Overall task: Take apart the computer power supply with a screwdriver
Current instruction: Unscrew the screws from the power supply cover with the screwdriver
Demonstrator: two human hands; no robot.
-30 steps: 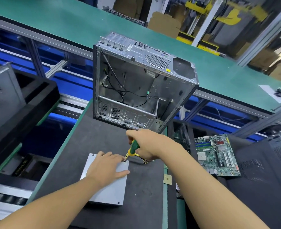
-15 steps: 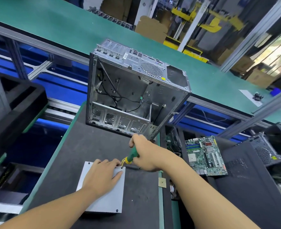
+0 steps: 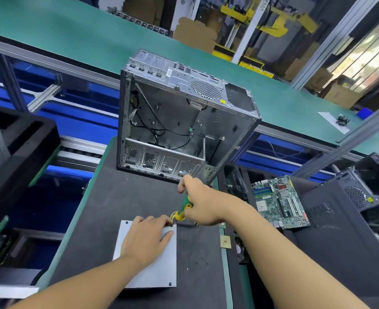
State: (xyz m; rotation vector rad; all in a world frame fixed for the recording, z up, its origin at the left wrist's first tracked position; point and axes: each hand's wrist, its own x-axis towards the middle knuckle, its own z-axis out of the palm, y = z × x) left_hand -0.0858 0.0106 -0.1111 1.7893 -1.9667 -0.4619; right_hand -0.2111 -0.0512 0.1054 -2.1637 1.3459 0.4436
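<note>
"What's on the counter point(image 3: 108, 208)?"

"A power supply point(image 3: 148, 270): a flat, matt grey metal box with square corners and small screw holes near them. It lies on the counter's dark, felt-like mat, toward the near edge."

"And the hands?"

"The left hand point(image 3: 146, 239) lies palm-down on the far half of the box. Its fingers point(image 3: 149, 220) are nearly straight and a little spread, tips at the far edge, thumb stretched toward the far right corner. It presses down and grips nothing."

"The right?"

"The right hand point(image 3: 203, 206) is curled tight round a screwdriver point(image 3: 183, 209) with a green-and-yellow handle. The tool slants down and to the left, and its tip is at the box's far right corner, just beside the left fingertips. I cannot tell whether the tip sits in a screw."

"Behind them?"

"A stripped computer case point(image 3: 179, 121) of dull sheet steel stands upright at the counter's far end. Its side is open, with black cables looped inside and punched vent holes along the bottom. To the right, on a separate dark surface, a green circuit board point(image 3: 279, 202) lies flat. A small square tan chip point(image 3: 226, 241) lies by the counter's right edge."
</note>
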